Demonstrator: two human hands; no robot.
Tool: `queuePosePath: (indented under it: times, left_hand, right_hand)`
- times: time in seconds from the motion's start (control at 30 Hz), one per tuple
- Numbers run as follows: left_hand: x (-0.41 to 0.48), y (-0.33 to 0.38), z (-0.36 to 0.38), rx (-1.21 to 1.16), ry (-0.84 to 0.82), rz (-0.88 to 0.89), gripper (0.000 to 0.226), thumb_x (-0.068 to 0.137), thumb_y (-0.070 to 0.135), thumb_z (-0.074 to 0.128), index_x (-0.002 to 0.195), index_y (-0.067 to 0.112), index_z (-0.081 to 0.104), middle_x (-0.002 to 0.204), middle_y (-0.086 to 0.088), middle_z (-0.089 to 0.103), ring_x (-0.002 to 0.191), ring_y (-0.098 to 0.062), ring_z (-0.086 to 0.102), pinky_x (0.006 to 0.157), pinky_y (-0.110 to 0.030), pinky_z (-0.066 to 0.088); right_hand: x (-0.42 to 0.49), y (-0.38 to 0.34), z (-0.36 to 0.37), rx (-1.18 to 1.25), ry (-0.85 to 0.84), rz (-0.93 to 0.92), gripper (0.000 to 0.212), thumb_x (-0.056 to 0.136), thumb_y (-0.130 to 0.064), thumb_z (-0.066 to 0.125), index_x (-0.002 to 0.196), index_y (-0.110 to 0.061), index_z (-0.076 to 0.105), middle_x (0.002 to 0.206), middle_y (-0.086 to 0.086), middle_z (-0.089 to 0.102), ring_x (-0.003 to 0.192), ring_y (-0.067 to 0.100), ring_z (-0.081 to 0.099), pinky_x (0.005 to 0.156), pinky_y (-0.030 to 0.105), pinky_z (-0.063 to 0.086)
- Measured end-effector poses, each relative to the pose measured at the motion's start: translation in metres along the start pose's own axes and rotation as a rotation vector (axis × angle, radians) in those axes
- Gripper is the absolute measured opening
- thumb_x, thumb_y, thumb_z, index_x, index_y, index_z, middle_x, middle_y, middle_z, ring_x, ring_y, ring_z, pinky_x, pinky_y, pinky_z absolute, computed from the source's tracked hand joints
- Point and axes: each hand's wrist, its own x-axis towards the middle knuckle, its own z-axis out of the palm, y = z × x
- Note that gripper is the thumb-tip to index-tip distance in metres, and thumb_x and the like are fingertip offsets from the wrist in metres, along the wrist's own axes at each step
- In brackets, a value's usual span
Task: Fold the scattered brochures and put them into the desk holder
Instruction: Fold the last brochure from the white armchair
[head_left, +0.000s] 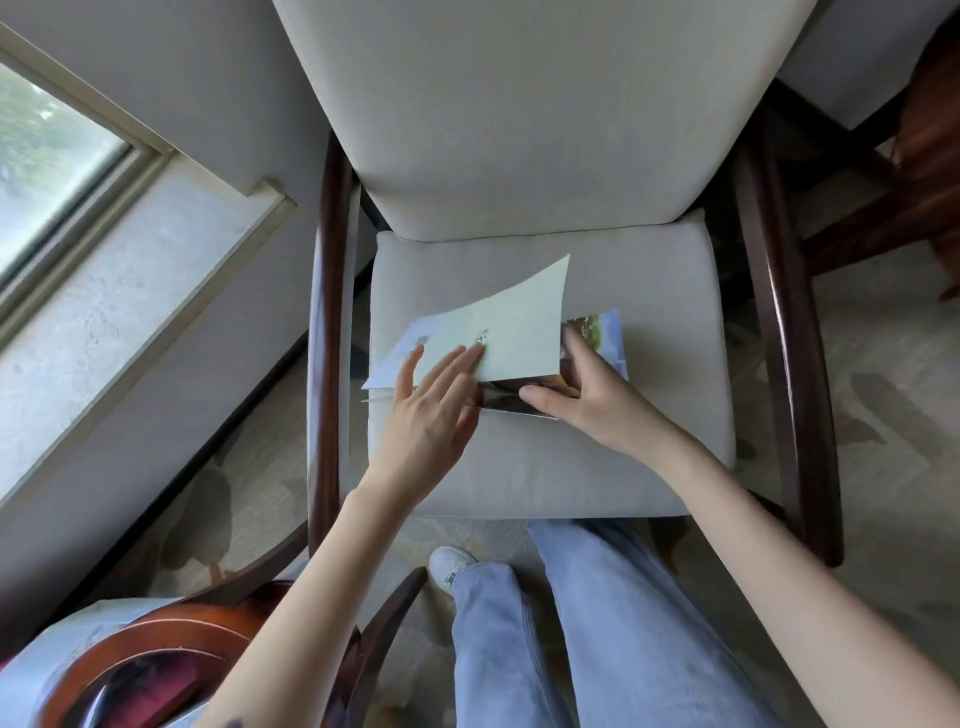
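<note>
A brochure (514, 332) lies on the pale seat cushion (665, 291) of an armchair. Its pale green flap is lifted and curls up toward the chair back, with a colourful printed panel showing beneath it at the right. My left hand (431, 410) lies over the flap's near left part with straight fingers touching the paper. My right hand (582, 400) holds the brochure's right side, with the thumb along the near edge and the fingers tucked under the lifted flap. No desk holder can be identified for sure.
The armchair has dark wooden arms (784, 332) and a tall pale back (519, 104). A window and stone sill (104, 291) run along the left. A round wooden object (145, 660) sits at the lower left. My legs in blue jeans stand on the patterned carpet.
</note>
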Motion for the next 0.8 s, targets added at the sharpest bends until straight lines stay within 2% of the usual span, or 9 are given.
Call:
queuePosePath:
  times: [0.1, 0.2, 0.3, 0.37, 0.43, 0.47, 0.57, 0.7, 0.8]
  left_hand:
    - [-0.002, 0.0, 0.0, -0.025, 0.066, -0.008, 0.013, 0.079, 0.0, 0.067, 0.092, 0.0, 0.063, 0.11, -0.008, 0.069, 0.095, -0.022, 0.069, 0.106, -0.047, 0.035]
    - [-0.003, -0.003, -0.002, -0.073, 0.123, -0.08, 0.018, 0.079, 0.001, 0.068, 0.097, 0.002, 0.063, 0.088, -0.006, 0.071, 0.078, -0.028, 0.067, 0.093, -0.03, 0.038]
    - [-0.006, -0.006, -0.01, -0.215, 0.131, -0.221, 0.025, 0.082, 0.004, 0.067, 0.101, 0.013, 0.053, 0.091, -0.005, 0.069, 0.083, -0.031, 0.065, 0.074, -0.029, 0.046]
    - [-0.006, -0.01, -0.014, -0.342, 0.169, -0.333, 0.033, 0.084, 0.006, 0.065, 0.107, 0.02, 0.045, 0.097, 0.001, 0.066, 0.092, -0.023, 0.065, 0.077, -0.028, 0.05]
    - [-0.005, -0.014, -0.021, -0.453, 0.241, -0.409, 0.037, 0.085, 0.005, 0.064, 0.115, 0.018, 0.047, 0.1, 0.008, 0.061, 0.098, -0.008, 0.062, 0.082, -0.01, 0.045]
    - [-0.005, -0.016, -0.025, -0.486, 0.267, -0.425, 0.039, 0.085, 0.003, 0.063, 0.12, 0.014, 0.048, 0.102, 0.008, 0.061, 0.098, -0.002, 0.059, 0.084, -0.004, 0.041]
    - [-0.005, -0.025, -0.039, -0.53, 0.281, -0.504, 0.031, 0.087, 0.004, 0.062, 0.117, 0.009, 0.059, 0.108, 0.005, 0.062, 0.098, -0.001, 0.058, 0.087, -0.003, 0.039]
    - [-0.009, -0.044, -0.065, -0.629, 0.192, -0.493, 0.02, 0.087, 0.003, 0.061, 0.106, 0.008, 0.064, 0.097, 0.006, 0.064, 0.086, 0.015, 0.057, 0.08, -0.003, 0.04]
    - [-0.011, -0.055, -0.084, -0.679, 0.1, -0.481, 0.02, 0.088, 0.002, 0.059, 0.105, 0.012, 0.064, 0.1, 0.004, 0.066, 0.091, 0.003, 0.058, 0.085, -0.014, 0.042]
  right_hand:
    - [-0.002, -0.004, -0.003, 0.05, 0.019, 0.004, 0.031, 0.091, -0.013, 0.057, 0.11, -0.034, 0.043, 0.112, -0.005, 0.063, 0.102, 0.002, 0.061, 0.085, 0.017, 0.048]
    - [-0.002, -0.005, -0.009, 0.019, 0.109, -0.035, 0.014, 0.092, -0.013, 0.055, 0.096, -0.027, 0.05, 0.092, -0.011, 0.063, 0.087, -0.003, 0.059, 0.083, 0.012, 0.043]
    - [-0.003, 0.0, -0.018, -0.149, 0.291, -0.09, 0.007, 0.093, -0.016, 0.054, 0.088, -0.02, 0.057, 0.087, -0.016, 0.06, 0.087, 0.0, 0.056, 0.081, 0.011, 0.04]
    - [-0.003, 0.008, -0.025, -0.221, 0.426, -0.111, 0.005, 0.092, -0.014, 0.054, 0.089, -0.014, 0.059, 0.087, -0.014, 0.06, 0.087, 0.004, 0.056, 0.081, 0.013, 0.04]
    - [-0.003, 0.019, -0.032, -0.216, 0.544, -0.067, 0.006, 0.091, -0.011, 0.054, 0.094, -0.012, 0.06, 0.093, -0.009, 0.061, 0.092, 0.009, 0.057, 0.081, 0.012, 0.041]
    - [-0.002, 0.026, -0.037, -0.211, 0.579, -0.024, 0.01, 0.09, -0.009, 0.054, 0.097, -0.012, 0.06, 0.098, -0.005, 0.062, 0.097, 0.012, 0.058, 0.081, 0.012, 0.041]
    - [-0.002, 0.049, -0.05, -0.288, 0.535, 0.088, 0.035, 0.085, 0.003, 0.052, 0.118, -0.01, 0.054, 0.121, 0.002, 0.057, 0.117, 0.019, 0.052, 0.092, 0.017, 0.037]
    - [0.006, 0.064, -0.055, -0.554, 0.372, 0.11, 0.067, 0.083, 0.002, 0.055, 0.143, -0.012, 0.028, 0.147, 0.006, 0.036, 0.136, 0.02, 0.035, 0.107, 0.028, 0.029]
    - [0.022, 0.061, -0.054, -0.784, 0.349, 0.034, 0.084, 0.078, 0.001, 0.058, 0.148, -0.016, 0.015, 0.154, 0.006, 0.021, 0.142, 0.02, 0.021, 0.108, 0.03, 0.02]
